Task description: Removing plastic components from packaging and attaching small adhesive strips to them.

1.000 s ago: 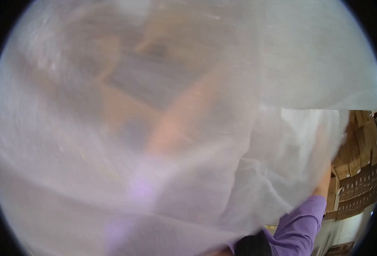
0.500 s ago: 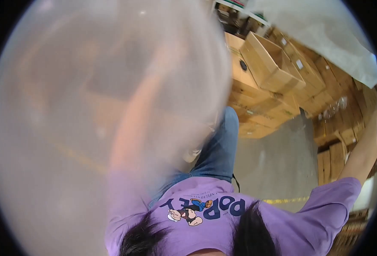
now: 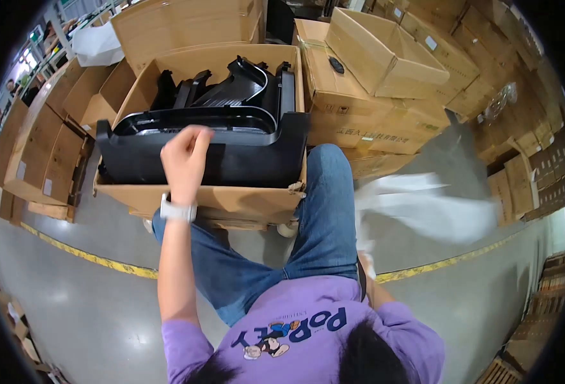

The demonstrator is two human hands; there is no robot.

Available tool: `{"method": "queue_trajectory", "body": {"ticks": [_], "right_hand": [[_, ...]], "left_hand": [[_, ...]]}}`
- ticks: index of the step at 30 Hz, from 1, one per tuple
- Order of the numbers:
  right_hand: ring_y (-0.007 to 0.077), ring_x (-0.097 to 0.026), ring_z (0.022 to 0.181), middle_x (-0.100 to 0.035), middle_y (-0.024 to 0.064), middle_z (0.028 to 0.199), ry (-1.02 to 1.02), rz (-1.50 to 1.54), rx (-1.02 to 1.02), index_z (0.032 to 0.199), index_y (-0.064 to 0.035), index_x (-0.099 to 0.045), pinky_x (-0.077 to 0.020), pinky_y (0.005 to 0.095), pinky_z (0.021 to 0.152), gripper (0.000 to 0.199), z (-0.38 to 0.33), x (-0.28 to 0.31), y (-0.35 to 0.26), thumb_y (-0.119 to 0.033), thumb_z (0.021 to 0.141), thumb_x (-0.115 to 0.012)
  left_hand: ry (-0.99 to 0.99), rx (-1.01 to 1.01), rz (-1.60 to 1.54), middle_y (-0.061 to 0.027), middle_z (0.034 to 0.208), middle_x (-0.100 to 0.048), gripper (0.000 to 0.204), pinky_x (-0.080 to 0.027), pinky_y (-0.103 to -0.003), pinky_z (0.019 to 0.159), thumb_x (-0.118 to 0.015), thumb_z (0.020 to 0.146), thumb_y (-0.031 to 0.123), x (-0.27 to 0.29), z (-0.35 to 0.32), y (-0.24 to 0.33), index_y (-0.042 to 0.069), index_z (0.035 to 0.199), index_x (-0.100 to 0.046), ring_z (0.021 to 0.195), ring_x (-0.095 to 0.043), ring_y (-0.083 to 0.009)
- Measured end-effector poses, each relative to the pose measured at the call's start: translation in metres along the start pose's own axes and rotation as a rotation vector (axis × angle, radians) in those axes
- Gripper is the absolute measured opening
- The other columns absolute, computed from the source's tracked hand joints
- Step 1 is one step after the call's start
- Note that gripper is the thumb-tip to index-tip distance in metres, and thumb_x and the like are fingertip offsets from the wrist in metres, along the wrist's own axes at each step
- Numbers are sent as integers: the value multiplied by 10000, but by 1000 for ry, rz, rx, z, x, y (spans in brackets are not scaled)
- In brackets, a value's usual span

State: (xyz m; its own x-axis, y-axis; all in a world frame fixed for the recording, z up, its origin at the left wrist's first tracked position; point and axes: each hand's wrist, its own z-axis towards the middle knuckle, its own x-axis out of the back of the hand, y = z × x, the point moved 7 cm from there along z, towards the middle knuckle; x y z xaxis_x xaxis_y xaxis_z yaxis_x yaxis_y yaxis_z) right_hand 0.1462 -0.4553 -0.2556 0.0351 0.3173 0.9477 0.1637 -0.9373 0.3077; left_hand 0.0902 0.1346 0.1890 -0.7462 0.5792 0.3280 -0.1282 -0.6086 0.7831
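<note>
one white sheet (image 3: 433, 208), now down right of two legs (image 3: 330, 211)

Your black parts (image 3: 250, 157) looked like smooth plastic, glossy along the curves; their box (image 3: 250, 197) was matt cardboard, your sheet (image 3: 429, 208) thin and translucent, your jeans (image 3: 328, 217) denim, the floor (image 3: 103, 310) smooth and shiny.

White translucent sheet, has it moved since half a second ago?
Yes, downward and rightward: the white translucent sheet mostly veiled the view left of the open-topped carton; now it lies below that carton in the view.
</note>
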Motion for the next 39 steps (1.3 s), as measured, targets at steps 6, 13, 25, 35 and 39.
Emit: {"method": "queue_trajectory", "body": {"ticks": [6, 13, 25, 35, 39], "right_hand": [[239, -576, 1001, -620, 152, 1067, -394, 684, 115, 1230, -31, -514, -487, 384, 816, 461, 56, 41, -134, -162, 803, -630], [329, -566, 1040, -591, 206, 1142, -721, 990, 406, 1163, 8, -549, -460, 375, 882, 389, 139, 215, -135, -95, 791, -603], [309, -629, 736, -649, 140, 801, 852, 766, 1188, 1008, -46, -604, -510, 383, 687, 366, 48, 596, -306, -264, 733, -707], [139, -600, 691, -663, 76, 773, 242, 1239, 1218, 902, 6, -656, -475, 273, 651, 358, 66, 637, -301, -262, 693, -768], [41, -535, 685, -624, -16, 774, -25, 1761, 1332, 920, 3, -643, -424, 202, 615, 222, 57, 667, -279, -142, 772, -722]], "left_hand": [[-12, 206, -47, 54, 582, -477, 164, -270, -180, 483, -592, 876, 123, 15, -57, -4, -18, 806, -639, 549, -370, -10], [12, 458, -162, 30, 619, -521, 249, -315, -194, 510, -508, 930, 149, 15, -115, -27, -18, 800, -638, 575, -406, -20], [-48, 693, -520, 74, 535, -397, 306, -237, -193, 422, -461, 968, 253, -20, -162, -64, 17, 856, -619, 463, -314, -17], [305, 630, -368, 68, 573, -420, 353, -214, -191, 434, -590, 876, 343, 93, -148, -48, 17, 997, -654, 471, -318, -12], [235, 26, -478, 57, 667, -460, 467, -290, -189, 487, -713, 755, 399, 109, -64, 22, 13, 1010, -648, 545, -352, -30]]}}
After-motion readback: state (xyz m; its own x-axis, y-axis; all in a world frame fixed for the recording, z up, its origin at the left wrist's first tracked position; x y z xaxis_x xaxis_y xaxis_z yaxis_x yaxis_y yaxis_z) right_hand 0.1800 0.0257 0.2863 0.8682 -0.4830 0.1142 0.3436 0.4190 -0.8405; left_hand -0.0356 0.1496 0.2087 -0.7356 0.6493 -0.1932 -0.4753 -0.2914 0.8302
